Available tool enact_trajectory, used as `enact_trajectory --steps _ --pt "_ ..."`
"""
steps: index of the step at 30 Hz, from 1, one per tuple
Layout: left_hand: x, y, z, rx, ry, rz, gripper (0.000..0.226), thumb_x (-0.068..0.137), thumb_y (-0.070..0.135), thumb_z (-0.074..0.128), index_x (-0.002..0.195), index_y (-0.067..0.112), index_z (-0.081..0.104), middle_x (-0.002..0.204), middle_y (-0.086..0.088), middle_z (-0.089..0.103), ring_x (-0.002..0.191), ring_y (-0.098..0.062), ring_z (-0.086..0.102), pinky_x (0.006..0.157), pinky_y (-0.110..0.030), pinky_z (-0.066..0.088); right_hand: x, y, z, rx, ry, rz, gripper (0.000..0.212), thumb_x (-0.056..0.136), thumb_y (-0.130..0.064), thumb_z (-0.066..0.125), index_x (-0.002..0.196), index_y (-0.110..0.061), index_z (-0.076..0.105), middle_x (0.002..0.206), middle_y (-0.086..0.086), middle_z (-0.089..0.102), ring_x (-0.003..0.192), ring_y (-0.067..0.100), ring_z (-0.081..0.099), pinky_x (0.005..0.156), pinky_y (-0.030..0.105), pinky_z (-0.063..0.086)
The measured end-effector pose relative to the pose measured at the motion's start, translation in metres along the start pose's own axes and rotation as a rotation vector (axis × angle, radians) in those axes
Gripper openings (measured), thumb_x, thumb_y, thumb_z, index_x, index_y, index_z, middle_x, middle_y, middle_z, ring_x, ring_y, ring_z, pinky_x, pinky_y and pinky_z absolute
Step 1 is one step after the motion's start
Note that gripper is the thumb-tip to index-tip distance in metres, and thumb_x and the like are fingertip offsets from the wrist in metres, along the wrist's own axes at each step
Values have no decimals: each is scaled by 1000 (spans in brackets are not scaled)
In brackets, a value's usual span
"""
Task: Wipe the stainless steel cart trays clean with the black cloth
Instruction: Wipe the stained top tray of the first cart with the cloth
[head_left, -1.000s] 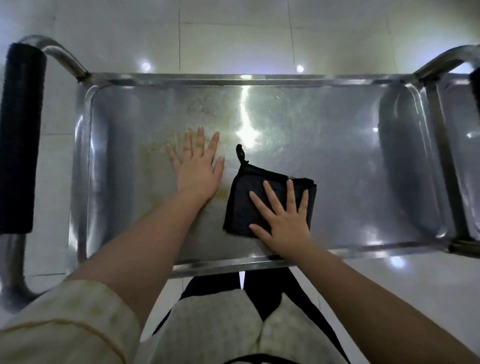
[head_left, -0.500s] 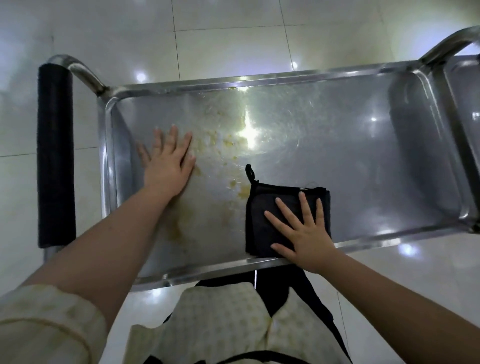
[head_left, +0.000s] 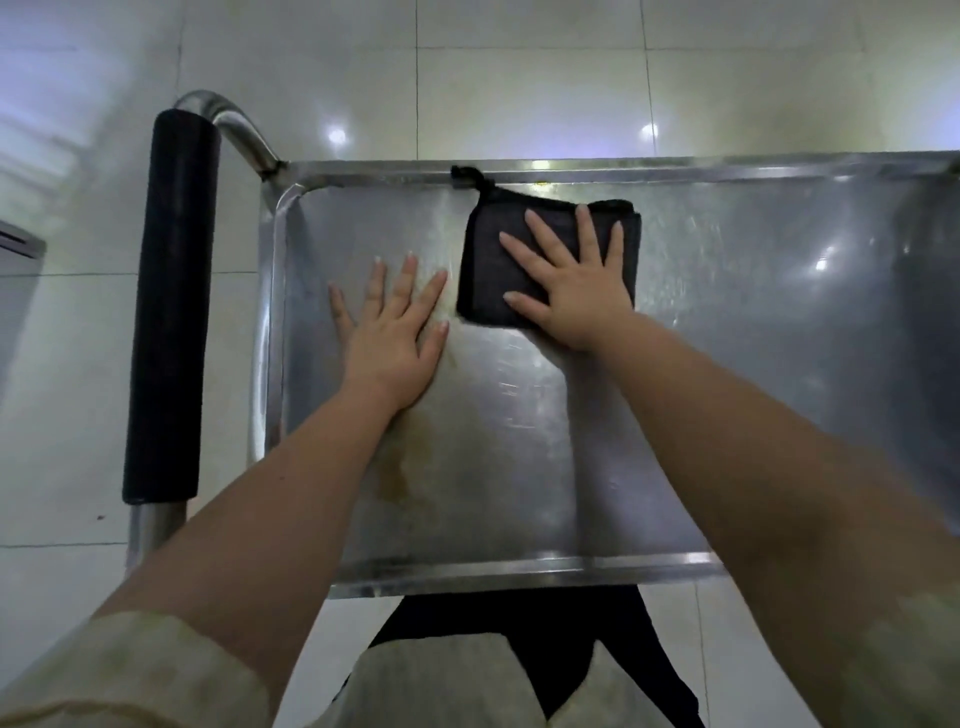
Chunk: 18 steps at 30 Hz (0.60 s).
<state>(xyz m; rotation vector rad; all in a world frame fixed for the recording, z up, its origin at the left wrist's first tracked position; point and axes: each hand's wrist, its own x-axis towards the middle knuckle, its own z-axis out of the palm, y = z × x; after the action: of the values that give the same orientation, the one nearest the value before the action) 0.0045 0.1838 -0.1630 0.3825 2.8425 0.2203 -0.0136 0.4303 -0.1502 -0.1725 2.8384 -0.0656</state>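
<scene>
The stainless steel cart tray (head_left: 753, 374) fills the middle of the head view, with a yellowish smear near its front left. A folded black cloth (head_left: 485, 270) lies at the tray's far edge, its loop hanging over the rim. My right hand (head_left: 576, 280) presses flat on the cloth with fingers spread. Just left of the cloth, my left hand (head_left: 392, 332) rests flat on the bare tray, fingers straight.
The cart's push handle with black foam grip (head_left: 169, 306) stands at the left on a steel tube. White floor tiles (head_left: 519, 78) surround the cart. The tray's raised rim (head_left: 519, 569) runs along the near edge, above my legs.
My right hand has pushed the cloth from the tray's near edge to its far edge. The spots in the tray's middle are gone. My left hand stays flat on the tray.
</scene>
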Motion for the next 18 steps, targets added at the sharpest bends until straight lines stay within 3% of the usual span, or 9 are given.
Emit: enact_trajectory --steps 7,14,18 --pt "1 -2 1 33 -18 16 56 100 57 11 152 48 -7 164 10 -12 151 -21 -14 113 -66 -12 24 -1 -7 20 -16 64 71 89 -77 16 152 -50 -5 164 -14 -10 147 39 -20 113 66 -10" --pt "0 0 -1 22 -10 14 56 100 56 14 153 47 -2 165 11 -10 151 -21 -12 113 -64 -14 -134 -22 42 108 15 208 73 89 -75 20 154 -46 2 165 -9 -1 148 42 -14 113 68 -6" --pt "-1 0 0 27 -5 11 57 101 56 15 153 47 -3 164 11 -11 151 -21 -13 113 -65 -13 -211 -58 67 41 -3 -138 74 88 -72 37 154 -41 20 164 -5 14 148 47 2 108 75 12"
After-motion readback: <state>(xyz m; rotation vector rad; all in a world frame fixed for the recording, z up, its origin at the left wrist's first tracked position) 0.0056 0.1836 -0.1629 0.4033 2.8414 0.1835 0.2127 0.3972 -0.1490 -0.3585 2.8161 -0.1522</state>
